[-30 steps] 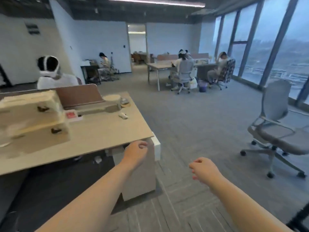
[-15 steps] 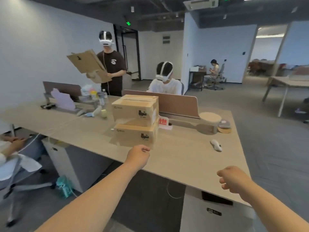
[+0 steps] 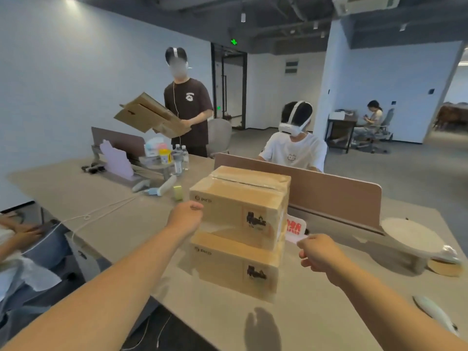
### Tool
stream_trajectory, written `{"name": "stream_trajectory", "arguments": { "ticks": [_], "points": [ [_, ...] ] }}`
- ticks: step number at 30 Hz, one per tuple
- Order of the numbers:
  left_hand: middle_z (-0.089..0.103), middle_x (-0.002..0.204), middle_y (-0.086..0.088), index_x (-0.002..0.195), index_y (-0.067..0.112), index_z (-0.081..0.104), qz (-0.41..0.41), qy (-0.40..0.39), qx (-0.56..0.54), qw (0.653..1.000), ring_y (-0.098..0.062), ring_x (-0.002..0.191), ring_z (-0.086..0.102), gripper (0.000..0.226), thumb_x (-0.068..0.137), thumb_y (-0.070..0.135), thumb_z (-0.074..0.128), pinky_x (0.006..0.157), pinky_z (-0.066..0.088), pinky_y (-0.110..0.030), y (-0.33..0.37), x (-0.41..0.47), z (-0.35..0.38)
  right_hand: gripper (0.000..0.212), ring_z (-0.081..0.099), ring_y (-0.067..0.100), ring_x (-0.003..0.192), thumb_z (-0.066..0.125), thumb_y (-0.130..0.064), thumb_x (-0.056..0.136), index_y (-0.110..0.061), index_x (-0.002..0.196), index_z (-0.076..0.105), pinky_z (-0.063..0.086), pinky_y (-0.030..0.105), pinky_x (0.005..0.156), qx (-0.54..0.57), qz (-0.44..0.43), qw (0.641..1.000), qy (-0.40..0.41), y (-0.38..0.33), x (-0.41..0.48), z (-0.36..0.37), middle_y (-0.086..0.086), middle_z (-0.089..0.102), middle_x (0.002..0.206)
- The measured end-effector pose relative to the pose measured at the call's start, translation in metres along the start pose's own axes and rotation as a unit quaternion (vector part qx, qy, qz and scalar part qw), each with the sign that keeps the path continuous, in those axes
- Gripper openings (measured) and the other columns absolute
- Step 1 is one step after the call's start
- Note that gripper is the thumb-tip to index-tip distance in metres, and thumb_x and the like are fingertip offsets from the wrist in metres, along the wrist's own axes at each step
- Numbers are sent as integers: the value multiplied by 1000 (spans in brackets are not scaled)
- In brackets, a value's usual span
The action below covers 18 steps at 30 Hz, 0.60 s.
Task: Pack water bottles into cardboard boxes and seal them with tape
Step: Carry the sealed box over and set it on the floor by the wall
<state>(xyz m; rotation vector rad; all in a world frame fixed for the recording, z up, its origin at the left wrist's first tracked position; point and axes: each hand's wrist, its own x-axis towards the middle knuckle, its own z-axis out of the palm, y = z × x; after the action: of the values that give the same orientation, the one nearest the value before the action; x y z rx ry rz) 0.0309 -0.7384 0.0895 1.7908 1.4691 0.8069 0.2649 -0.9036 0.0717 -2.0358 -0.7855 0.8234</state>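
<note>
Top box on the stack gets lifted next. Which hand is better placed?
Left, probably. The left hand is level with the near-left edge of the top box; contact unclear. The right hand sits lower, off the stack's right side, with a visible gap.

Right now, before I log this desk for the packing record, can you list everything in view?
boxes: two, brown, stacked mid-desk, top one taped
desk: one, beige, under the stack
divider: one, dusty pink, behind the stack
flat cardboard: one bundle, brown, held by the standing person
bottles: a few, clear, far left part of the desk
sign: one, red and white, behind the stack
round stand: one, white, right side of the desk
mouse: one, white, near right edge
seated people: three; white shirt past the divider, one far right, one at the left edge
hands: two, fingers curled, empty; left hand by the upper box, right hand beside the stack
</note>
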Motion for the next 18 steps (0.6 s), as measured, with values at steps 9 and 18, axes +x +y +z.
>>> {"name": "stream_trajectory", "arguments": {
  "ticks": [9,18],
  "points": [
    [55,131,-12,131,9,47,-17,-41,191,981,-31,115,53,39,93,19,48,86,44,-34,19,229,29,53,56,35,94,29,-44,97,0,115,52,45,39,78,-31,48,992,117,-96,199,43,23,57,109],
    [57,126,-13,132,6,50,-58,-111,217,968,-28,105,55,62,95,53,30,81,41,-34,15,301,83,50,54,35,103,25,-36,100,0,116,57,41,35,83,-146,97,976,128,-103,235,53,26,58,118]
  ]
}}
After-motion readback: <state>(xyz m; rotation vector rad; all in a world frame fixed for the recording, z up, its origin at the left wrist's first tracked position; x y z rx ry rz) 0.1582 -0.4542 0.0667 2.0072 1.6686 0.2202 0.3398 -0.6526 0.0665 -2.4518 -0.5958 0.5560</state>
